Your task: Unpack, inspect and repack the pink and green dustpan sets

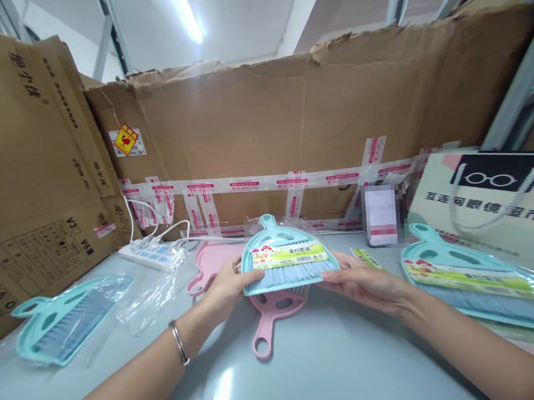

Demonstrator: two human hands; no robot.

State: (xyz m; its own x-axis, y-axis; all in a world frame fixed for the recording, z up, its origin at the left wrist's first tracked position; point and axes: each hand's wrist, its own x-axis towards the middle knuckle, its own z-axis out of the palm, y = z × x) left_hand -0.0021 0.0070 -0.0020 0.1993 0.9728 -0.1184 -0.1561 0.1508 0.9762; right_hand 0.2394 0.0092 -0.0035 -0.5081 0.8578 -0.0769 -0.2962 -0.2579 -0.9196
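Both my hands hold a light blue mini dustpan and brush set (285,258) in a clear plastic wrapper, with a green and yellow label across it. My left hand (227,289) grips its left edge, thumb on top. My right hand (360,282) holds the right edge with fingers stretched along it. The set is raised a little over the grey table (332,371). A pink brush (271,320) with a looped handle lies right under the set. A pink dustpan (210,262) lies behind my left hand. A metal bangle sits on my left wrist.
Another blue set (61,324) in plastic lies at the left, and a further wrapped blue set (471,278) at the right. A loose clear bag (153,294) and a white power strip (146,254) are at mid left. Taped cardboard (290,132) walls the back; a paper bag (497,204) stands right.
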